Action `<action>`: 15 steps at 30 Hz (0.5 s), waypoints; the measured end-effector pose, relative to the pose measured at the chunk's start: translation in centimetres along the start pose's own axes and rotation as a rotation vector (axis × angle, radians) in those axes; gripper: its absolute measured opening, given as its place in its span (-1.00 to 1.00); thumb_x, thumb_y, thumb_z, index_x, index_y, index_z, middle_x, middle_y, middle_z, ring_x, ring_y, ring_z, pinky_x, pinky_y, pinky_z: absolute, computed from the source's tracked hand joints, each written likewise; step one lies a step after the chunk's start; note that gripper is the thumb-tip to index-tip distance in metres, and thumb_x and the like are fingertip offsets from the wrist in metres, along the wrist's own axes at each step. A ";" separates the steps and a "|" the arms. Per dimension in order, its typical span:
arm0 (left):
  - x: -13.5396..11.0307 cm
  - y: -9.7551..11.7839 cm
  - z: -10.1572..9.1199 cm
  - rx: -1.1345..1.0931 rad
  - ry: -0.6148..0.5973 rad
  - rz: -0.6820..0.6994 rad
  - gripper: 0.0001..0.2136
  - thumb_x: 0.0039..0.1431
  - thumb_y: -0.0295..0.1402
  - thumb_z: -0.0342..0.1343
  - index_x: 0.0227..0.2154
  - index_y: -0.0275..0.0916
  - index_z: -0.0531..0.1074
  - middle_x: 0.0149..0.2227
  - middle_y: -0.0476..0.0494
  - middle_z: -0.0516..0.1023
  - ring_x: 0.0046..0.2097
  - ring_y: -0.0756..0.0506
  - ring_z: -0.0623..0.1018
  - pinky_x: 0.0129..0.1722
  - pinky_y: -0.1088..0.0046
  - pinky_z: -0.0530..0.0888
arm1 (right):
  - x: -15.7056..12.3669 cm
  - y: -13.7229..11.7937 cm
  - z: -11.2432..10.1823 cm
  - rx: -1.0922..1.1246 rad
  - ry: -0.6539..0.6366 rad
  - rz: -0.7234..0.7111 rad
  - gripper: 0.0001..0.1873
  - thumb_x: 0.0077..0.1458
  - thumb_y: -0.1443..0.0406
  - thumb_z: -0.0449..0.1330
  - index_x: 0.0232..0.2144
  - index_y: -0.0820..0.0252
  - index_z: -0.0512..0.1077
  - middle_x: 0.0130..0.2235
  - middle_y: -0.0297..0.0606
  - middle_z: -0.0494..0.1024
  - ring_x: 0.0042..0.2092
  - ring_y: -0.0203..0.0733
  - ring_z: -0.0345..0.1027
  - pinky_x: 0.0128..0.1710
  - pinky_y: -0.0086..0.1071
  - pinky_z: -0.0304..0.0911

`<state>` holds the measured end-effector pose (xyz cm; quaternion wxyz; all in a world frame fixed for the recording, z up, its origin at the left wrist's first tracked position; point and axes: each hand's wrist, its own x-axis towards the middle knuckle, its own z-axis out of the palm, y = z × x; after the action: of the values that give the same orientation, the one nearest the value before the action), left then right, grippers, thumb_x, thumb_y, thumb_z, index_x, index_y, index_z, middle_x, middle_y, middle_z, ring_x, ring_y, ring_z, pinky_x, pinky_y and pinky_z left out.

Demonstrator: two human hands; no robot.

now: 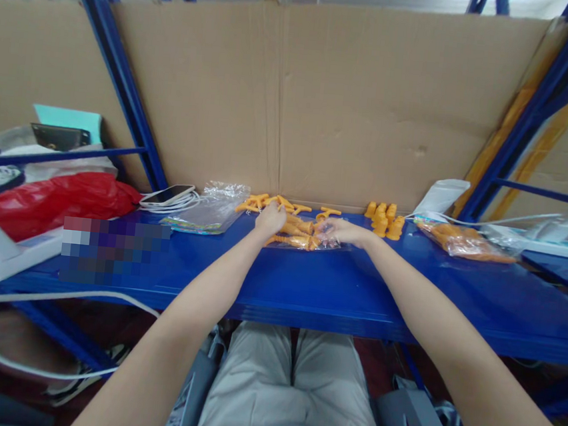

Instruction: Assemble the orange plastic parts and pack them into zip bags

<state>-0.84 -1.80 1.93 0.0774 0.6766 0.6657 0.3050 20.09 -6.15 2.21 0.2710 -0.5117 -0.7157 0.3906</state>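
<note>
A clear plastic bag [331, 244] with several orange plastic parts [299, 226] in it lies flat on the blue shelf between my hands. My left hand [270, 221] is at the bag's left end, its fingers curled and partly hidden, so what they grip is unclear. At the other end, my right hand [338, 232] pinches the bag's plastic film. Loose orange T-shaped pieces [255, 203] lie just behind my left hand, and another orange T-shaped piece [328, 213] is behind my right hand. Orange stepped cone-like pieces [382, 217] stand grouped to the right.
A filled bag of orange parts [467, 241] lies on the right. Flat clear bags [208, 212] and a coiled white cable [177, 199] are on the left, beside a red plastic bag [54, 201]. Cardboard [349, 105] walls the back; blue posts [121, 77] flank it.
</note>
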 end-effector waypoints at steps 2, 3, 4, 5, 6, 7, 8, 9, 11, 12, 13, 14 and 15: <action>-0.4 0.3 -0.3 -0.013 -0.005 -0.018 -0.70 0.35 -0.28 -0.18 -0.05 -0.24 0.39 0.07 -0.36 0.53 0.12 -0.24 0.51 0.02 0.30 0.40 | 0.0 0.2 -0.3 0.034 -0.018 0.001 -0.78 -0.10 0.45 0.28 -0.31 0.20 0.45 -0.47 -0.42 0.44 -0.47 -0.36 0.30 -0.41 -0.46 0.26; -0.5 0.4 -0.4 -0.015 -0.009 -0.019 -0.70 0.35 -0.29 -0.18 -0.04 -0.25 0.39 0.07 -0.36 0.52 0.12 -0.24 0.50 0.03 0.29 0.40 | 0.0 0.3 -0.4 0.052 -0.024 -0.002 -0.73 -0.11 0.46 0.28 -0.27 0.20 0.46 -0.45 -0.41 0.46 -0.47 -0.36 0.30 -0.41 -0.47 0.26; -0.6 0.5 -0.5 -0.014 -0.013 -0.018 -0.70 0.35 -0.29 -0.17 -0.04 -0.26 0.38 0.07 -0.36 0.52 0.12 -0.24 0.50 0.03 0.30 0.40 | 0.1 0.4 -0.5 0.070 -0.028 -0.004 -0.69 -0.11 0.47 0.27 -0.24 0.20 0.47 -0.44 -0.41 0.47 -0.47 -0.36 0.31 -0.41 -0.47 0.25; -0.6 0.4 -0.5 -0.009 -0.017 -0.013 -0.71 0.35 -0.30 -0.17 -0.03 -0.26 0.38 0.07 -0.37 0.52 0.12 -0.24 0.50 0.03 0.30 0.40 | 0.2 0.6 -0.5 0.083 -0.029 -0.002 -0.67 -0.12 0.47 0.26 -0.22 0.20 0.47 -0.43 -0.41 0.48 -0.47 -0.37 0.31 -0.42 -0.47 0.25; -0.6 0.4 -0.4 0.000 -0.019 -0.005 -0.71 0.34 -0.32 -0.15 -0.02 -0.27 0.38 0.06 -0.37 0.52 0.11 -0.24 0.51 0.04 0.30 0.40 | 0.3 0.7 -0.6 0.091 -0.028 0.000 -0.65 -0.13 0.48 0.26 -0.21 0.20 0.48 -0.43 -0.40 0.49 -0.46 -0.37 0.32 -0.42 -0.47 0.25; -0.6 0.3 -0.3 0.012 -0.023 0.009 -0.71 0.33 -0.33 -0.13 -0.01 -0.28 0.38 0.07 -0.37 0.52 0.12 -0.24 0.50 0.05 0.30 0.39 | 0.5 0.9 -0.5 0.093 -0.024 0.001 -0.66 -0.13 0.48 0.26 -0.22 0.20 0.49 -0.42 -0.40 0.50 -0.46 -0.37 0.32 -0.42 -0.47 0.26; -0.5 0.1 -0.1 0.028 -0.029 0.027 -0.72 0.31 -0.36 -0.10 0.00 -0.28 0.38 0.07 -0.38 0.51 0.12 -0.24 0.50 0.06 0.30 0.39 | 0.6 1.0 -0.5 0.089 -0.020 -0.001 -0.67 -0.13 0.48 0.26 -0.23 0.21 0.50 -0.41 -0.38 0.51 -0.45 -0.36 0.34 -0.41 -0.46 0.27; -0.4 0.0 0.0 0.047 -0.040 0.047 -0.71 0.28 -0.39 -0.07 0.01 -0.29 0.38 0.09 -0.39 0.50 0.14 -0.25 0.48 0.08 0.30 0.38 | 0.8 1.1 -0.5 0.077 -0.010 -0.003 -0.70 -0.12 0.47 0.25 -0.25 0.21 0.51 -0.41 -0.36 0.53 -0.44 -0.35 0.35 -0.41 -0.45 0.28; -0.3 -0.2 0.4 0.093 -0.073 0.089 -0.68 0.23 -0.45 -0.03 0.03 -0.32 0.38 0.12 -0.42 0.46 0.17 -0.26 0.45 0.13 0.28 0.35 | 1.0 1.3 -0.7 0.009 0.034 -0.012 -0.79 -0.07 0.45 0.22 -0.30 0.23 0.52 -0.40 -0.32 0.56 -0.44 -0.32 0.37 -0.39 -0.43 0.30; -0.3 -0.2 0.5 0.117 -0.090 0.105 -0.66 0.21 -0.48 -0.02 0.05 -0.33 0.38 0.14 -0.44 0.44 0.20 -0.27 0.42 0.15 0.26 0.34 | 1.2 1.4 -0.8 -0.055 0.086 -0.013 -0.82 -0.04 0.45 0.18 -0.34 0.25 0.53 -0.40 -0.28 0.57 -0.44 -0.31 0.38 -0.38 -0.42 0.31; -0.2 -0.2 0.6 0.140 -0.103 0.119 -0.64 0.20 -0.50 -0.02 0.06 -0.35 0.37 0.16 -0.46 0.42 0.22 -0.28 0.40 0.18 0.24 0.32 | 1.3 1.4 -1.1 -0.143 0.159 -0.011 -0.82 -0.03 0.46 0.14 -0.37 0.27 0.53 -0.41 -0.25 0.57 -0.44 -0.29 0.39 -0.37 -0.40 0.32; -0.2 -0.2 0.7 0.159 -0.110 0.128 -0.62 0.19 -0.51 -0.03 0.08 -0.37 0.36 0.18 -0.48 0.39 0.24 -0.29 0.37 0.19 0.23 0.30 | 1.4 1.5 -1.5 -0.249 0.249 -0.011 -0.79 -0.02 0.48 0.10 -0.40 0.28 0.54 -0.42 -0.22 0.58 -0.43 -0.26 0.41 -0.34 -0.38 0.34; -0.2 -0.2 0.7 0.175 -0.114 0.130 -0.60 0.19 -0.52 -0.03 0.10 -0.40 0.34 0.20 -0.49 0.37 0.25 -0.30 0.35 0.21 0.22 0.29 | 1.5 1.7 -1.9 -0.361 0.352 -0.011 -0.75 -0.01 0.49 0.06 -0.42 0.28 0.54 -0.42 -0.19 0.59 -0.40 -0.23 0.43 -0.29 -0.37 0.35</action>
<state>-0.58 -1.75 1.21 0.0359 0.7390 0.6388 0.2110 21.95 -3.92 1.81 0.2976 -0.6079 -0.7186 0.1599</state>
